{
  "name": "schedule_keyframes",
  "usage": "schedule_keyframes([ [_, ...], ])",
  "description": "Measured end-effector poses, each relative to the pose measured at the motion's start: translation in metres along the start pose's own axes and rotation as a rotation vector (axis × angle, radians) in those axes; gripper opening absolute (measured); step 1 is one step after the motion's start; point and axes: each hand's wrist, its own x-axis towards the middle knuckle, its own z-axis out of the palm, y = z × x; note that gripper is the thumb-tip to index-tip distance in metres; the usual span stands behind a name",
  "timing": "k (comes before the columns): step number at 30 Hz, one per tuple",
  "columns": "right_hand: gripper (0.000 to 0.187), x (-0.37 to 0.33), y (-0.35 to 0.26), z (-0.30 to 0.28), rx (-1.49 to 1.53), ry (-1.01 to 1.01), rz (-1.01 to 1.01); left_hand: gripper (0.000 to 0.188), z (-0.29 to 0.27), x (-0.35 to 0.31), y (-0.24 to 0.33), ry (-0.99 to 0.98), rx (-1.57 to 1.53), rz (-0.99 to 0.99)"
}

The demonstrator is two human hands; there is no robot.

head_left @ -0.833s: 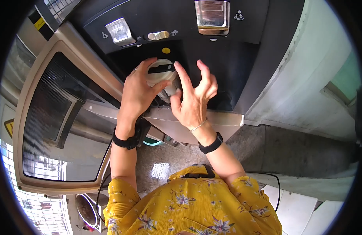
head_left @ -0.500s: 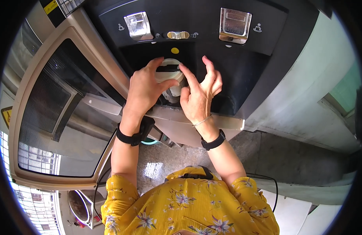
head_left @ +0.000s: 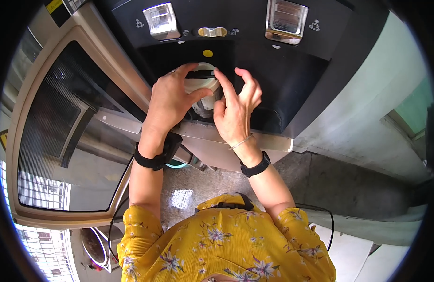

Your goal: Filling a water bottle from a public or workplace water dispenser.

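A pale round cup (head_left: 201, 84) with a cream top stands in the dark recess of a black machine. A black strip crosses its top. My left hand (head_left: 169, 98) curls around the cup's left side, index finger at the far rim and thumb along the near rim. My right hand (head_left: 235, 105) is on the cup's other side, its index fingertip touching the right rim. The thumb of that hand lies close to the cup's side; I cannot tell if it touches. Its remaining fingers are raised apart from the cup. My hands partly cover the cup's body.
The machine's front panel (head_left: 245, 28) carries two chrome flaps and a brass-coloured latch. Its framed door (head_left: 76, 127) hangs open at the left. A pale ledge (head_left: 273, 142) borders the recess. Beyond it lies the floor (head_left: 207, 185); a white wall (head_left: 362, 94) rises at right.
The whole view has shifted a little, so the machine and my hands sit slightly higher. Both hands keep nearly the same places around the cup.
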Motion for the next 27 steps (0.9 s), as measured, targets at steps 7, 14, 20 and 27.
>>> schedule_keyframes([
  [7, 0.081, -0.025, -0.007, 0.007, 0.153, -0.054, 0.164, 0.058, 0.002, 0.009, 0.006, -0.003, 0.007, 0.079],
  [14, 0.093, -0.023, -0.016, 0.027, 0.099, -0.074, 0.258, 0.072, 0.014, 0.021, 0.012, 0.065, 0.132, 0.032],
  [20, 0.09, -0.023, -0.015, 0.029, 0.09, -0.057, 0.239, 0.076, 0.0, 0.025, 0.004, -0.173, -0.09, 0.04],
  [27, 0.094, -0.026, -0.012, 0.03, 0.067, -0.064, 0.238, 0.091, 0.008, 0.019, 0.007, -0.016, -0.019, 0.089],
])
